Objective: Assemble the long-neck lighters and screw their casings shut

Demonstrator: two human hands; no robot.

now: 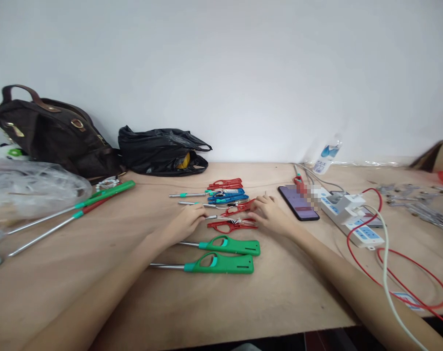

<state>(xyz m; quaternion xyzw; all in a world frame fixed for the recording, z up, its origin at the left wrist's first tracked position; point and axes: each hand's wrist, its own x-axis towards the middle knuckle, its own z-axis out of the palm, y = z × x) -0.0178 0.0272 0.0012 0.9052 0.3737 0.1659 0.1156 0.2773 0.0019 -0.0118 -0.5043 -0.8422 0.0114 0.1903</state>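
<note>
My left hand (187,222) has its fingers closed on a thin metal tube (211,217) among the opened lighters. To its right, my right hand (274,216) is closed at the end of a red lighter shell (238,208); its fingertips are partly hidden. Nearer me lies another red shell (221,227) with inner parts showing. Behind are blue shells (227,198) and a further red one (225,184). Two whole green long-necked lighters, one (239,246) behind the other (231,264), lie side by side just in front of my hands.
At left are a clear plastic bag (34,187), a dark bag (56,131), a black plastic bag (159,151) and two long lighters. At right stand a bottle (327,155), a phone (298,202), a power strip (364,235) with cables, and scattered metal parts (422,207).
</note>
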